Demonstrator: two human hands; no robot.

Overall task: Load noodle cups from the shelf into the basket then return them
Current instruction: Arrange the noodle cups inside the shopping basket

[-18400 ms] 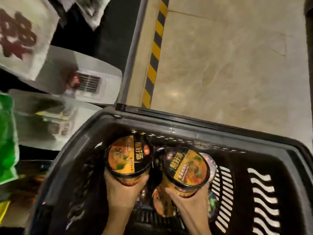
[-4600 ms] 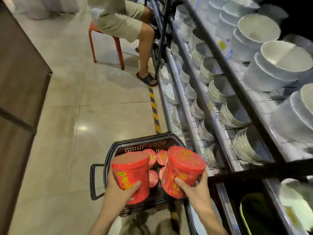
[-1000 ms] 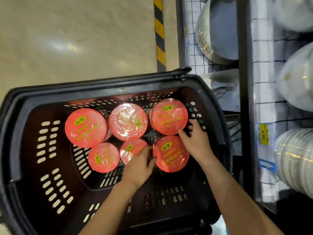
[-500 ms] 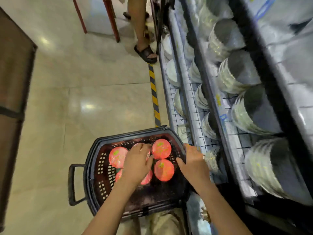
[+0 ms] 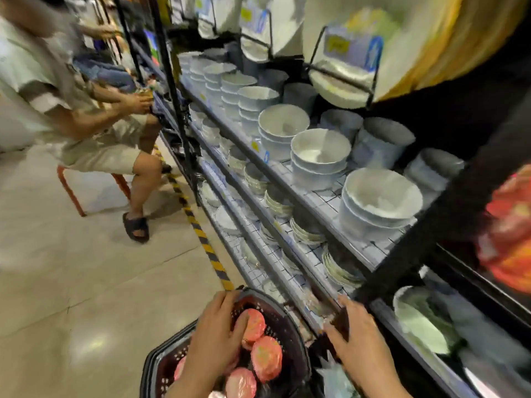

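both my bare forearms reach forward from the bottom of the view. my left hand [image 5: 217, 330] hangs over the black basket [image 5: 290, 323], palm down, fingers spread and loosely bent, fingertips resting on a red noodle cup lid [image 5: 254, 326] inside it. my right hand [image 5: 356, 337] is off the basket's right side, palm down, fingers extended forward; what they touch is too blurred to tell.

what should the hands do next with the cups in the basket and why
Probably close the left hand around the red-lidded noodle cup under its fingers and lift it out. Several cups sit in the black basket, the left hand lies over them, and the right hand hovers empty beside the basket, near the shelf.
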